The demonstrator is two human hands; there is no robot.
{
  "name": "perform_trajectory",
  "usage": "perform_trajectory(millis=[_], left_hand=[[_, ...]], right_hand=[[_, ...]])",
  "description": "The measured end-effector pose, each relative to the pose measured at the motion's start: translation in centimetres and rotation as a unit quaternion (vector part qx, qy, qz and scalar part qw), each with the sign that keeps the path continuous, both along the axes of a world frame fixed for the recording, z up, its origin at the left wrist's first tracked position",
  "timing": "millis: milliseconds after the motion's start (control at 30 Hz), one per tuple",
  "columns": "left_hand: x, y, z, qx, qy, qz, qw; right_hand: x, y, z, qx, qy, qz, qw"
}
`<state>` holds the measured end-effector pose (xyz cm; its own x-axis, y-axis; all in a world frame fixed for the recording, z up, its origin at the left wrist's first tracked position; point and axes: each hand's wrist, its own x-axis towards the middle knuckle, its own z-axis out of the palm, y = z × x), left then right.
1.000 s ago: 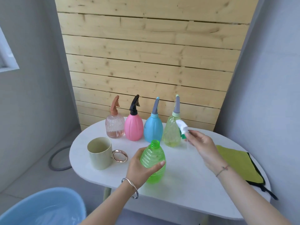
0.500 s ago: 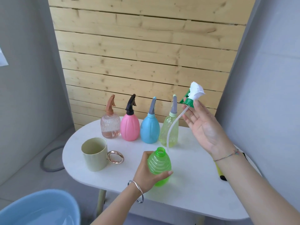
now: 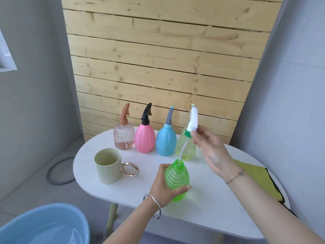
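Note:
A green ribbed bottle [image 3: 177, 178] stands open-necked on the white table [image 3: 219, 208]. My left hand [image 3: 163, 187] grips it round the body. My right hand [image 3: 209, 147] pinches a white spray head with a green collar [image 3: 192, 123] above and behind the bottle. Its thin clear tube [image 3: 182, 152] hangs down, and the tube's tip is in the bottle's neck.
Behind stand a clear peach bottle [image 3: 124, 136], a pink bottle [image 3: 145, 140], a blue bottle [image 3: 166, 141] and a yellow-green bottle [image 3: 186, 148]. A cream mug [image 3: 108, 166] with a gold ring handle sits left. A yellow cloth [image 3: 258, 180] lies right; a blue basin of water [image 3: 40, 226] is below left.
My right hand lifted the spray head high, then brought it down over the green bottle, so the tube's tip now enters the neck. My left hand kept hold of the bottle.

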<state>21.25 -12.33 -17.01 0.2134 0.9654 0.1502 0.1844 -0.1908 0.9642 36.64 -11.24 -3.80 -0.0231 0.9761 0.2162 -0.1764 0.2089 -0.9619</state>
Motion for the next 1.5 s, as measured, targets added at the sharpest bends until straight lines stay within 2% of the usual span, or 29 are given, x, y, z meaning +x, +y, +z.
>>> perform_trajectory(millis=[133,267,700,867,967,1067,1133,1233,1267,1400,1500], left_hand=[[0.1,-0.1,0.1,0.000,-0.003,0.005,1.000],[0.2,-0.3,0.2,-0.007,-0.008,0.009,1.000],[0.2,-0.7,0.9,-0.012,0.000,0.001,1.000],[0.4,-0.7,0.8,-0.011,-0.002,0.010,1.000],[-0.2,-0.7,1.0,-0.027,0.032,-0.010,0.999],[-2.7,0.4,2.4,-0.078,0.097,-0.108,0.986],[-4.7,1.0,4.7,-0.098,0.063,-0.117,0.986],[-5.1,0.8,9.5,-0.019,-0.044,-0.037,0.998],[-4.4,0.6,10.9,0.019,-0.038,-0.035,0.998],[-0.9,1.0,12.4,0.135,0.100,-0.087,0.982],[-0.4,2.0,11.4,0.141,0.094,-0.086,0.982]], right_hand=[[0.3,-1.3,-2.0,-0.021,-0.154,0.068,0.985],[0.9,-1.4,-2.8,-0.024,-0.267,0.072,0.961],[-0.1,-1.0,-2.9,-0.008,-0.337,0.041,0.941],[-1.0,-1.1,-3.2,0.031,-0.393,-0.044,0.918],[-1.5,-1.4,-4.0,0.015,-0.359,-0.093,0.929],[-1.4,-1.6,-4.2,0.016,-0.334,-0.090,0.938],[-1.4,-1.6,-4.1,0.018,-0.335,-0.082,0.939],[-1.5,-1.6,-4.6,0.019,-0.319,-0.099,0.942],[-1.6,-1.8,-4.9,0.024,-0.312,-0.115,0.943],[-2.8,-2.5,-6.1,0.056,-0.295,-0.202,0.932],[-3.6,-2.7,-6.7,0.066,-0.265,-0.218,0.937]])
